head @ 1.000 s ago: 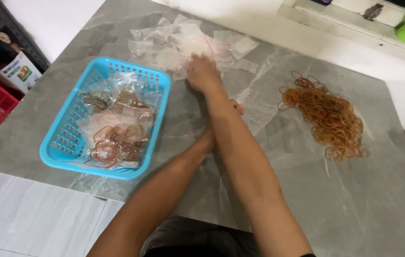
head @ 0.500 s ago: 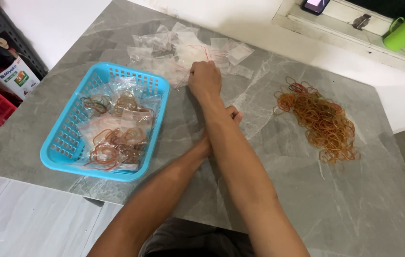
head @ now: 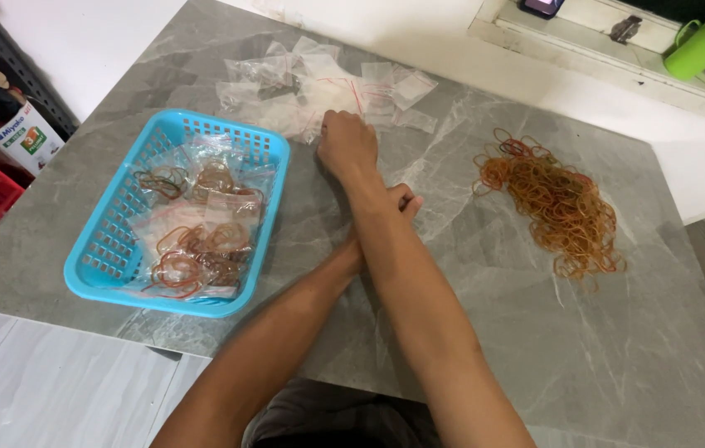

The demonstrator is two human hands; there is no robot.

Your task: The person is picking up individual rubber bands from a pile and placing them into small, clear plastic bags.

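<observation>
One bag at a time, best peeled off the near edge of the pile of clear bags (head: pixel 319 87) lying right under the grip. Right hand (head: pixel 346 143) curled knuckles-up on that pile; pinching or not, cannot tell. Left hand (head: pixel 402 202) tucked beneath the right forearm, loosely curled, contents hidden. Blue basket (head: pixel 112 249) left of the grip, rubber bands (head: pixel 556 203) well to its right, all on the table (head: pixel 469 332).

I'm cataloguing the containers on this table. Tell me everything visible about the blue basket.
The blue basket is a shallow rectangular tray of what looks like light blue plastic, with slotted lattice walls and rounded corners. It sits flat but turned at an angle on the grey marble-look table, near its left edge. Inside lie several small clear bags filled with rubber bands. Neither hand touches it; the right hand is nearest, just beyond its far right corner.
</observation>
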